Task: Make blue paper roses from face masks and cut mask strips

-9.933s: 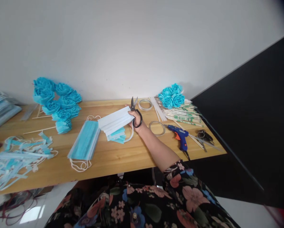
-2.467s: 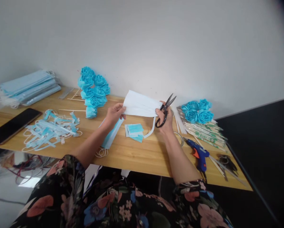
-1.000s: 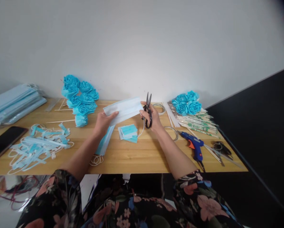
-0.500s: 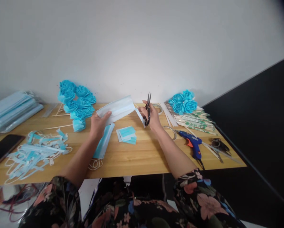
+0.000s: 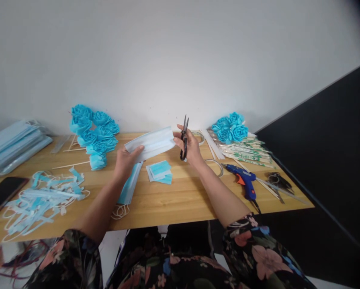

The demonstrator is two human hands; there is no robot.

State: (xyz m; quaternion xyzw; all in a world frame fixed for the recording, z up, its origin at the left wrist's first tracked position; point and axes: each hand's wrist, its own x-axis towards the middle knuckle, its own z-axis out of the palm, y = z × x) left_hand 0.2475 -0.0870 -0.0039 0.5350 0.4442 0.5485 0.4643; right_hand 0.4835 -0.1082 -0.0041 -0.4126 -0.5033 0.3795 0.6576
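Note:
My left hand [image 5: 127, 160] pinches the left end of a pale face mask [image 5: 151, 142], held tilted above the table. Black-handled scissors [image 5: 184, 140] rest in my right hand [image 5: 192, 148], blades pointing up and nearly closed. The thumb of that hand meets the mask's right edge. Below the mask lie small cut blue-and-white mask pieces [image 5: 160, 170]. Beside my left forearm is another blue mask [image 5: 130, 184], its white ear loops [image 5: 119, 211] near the table's front edge.
Blue flowers [image 5: 97, 132] lie back left; more flowers [image 5: 232, 127] rest by wrapped sticks [image 5: 243, 152]. A blue glue gun [image 5: 243, 178], tape rolls [image 5: 214, 165] and keys [image 5: 278, 181] are right. Mask trimmings [image 5: 46, 196], a phone [image 5: 5, 194] and packed masks [image 5: 15, 142] are left.
My right thumb and fingers have come to the mask's right edge. A narrow strip that hung by my right hand is now mostly hidden. The view has shifted slightly.

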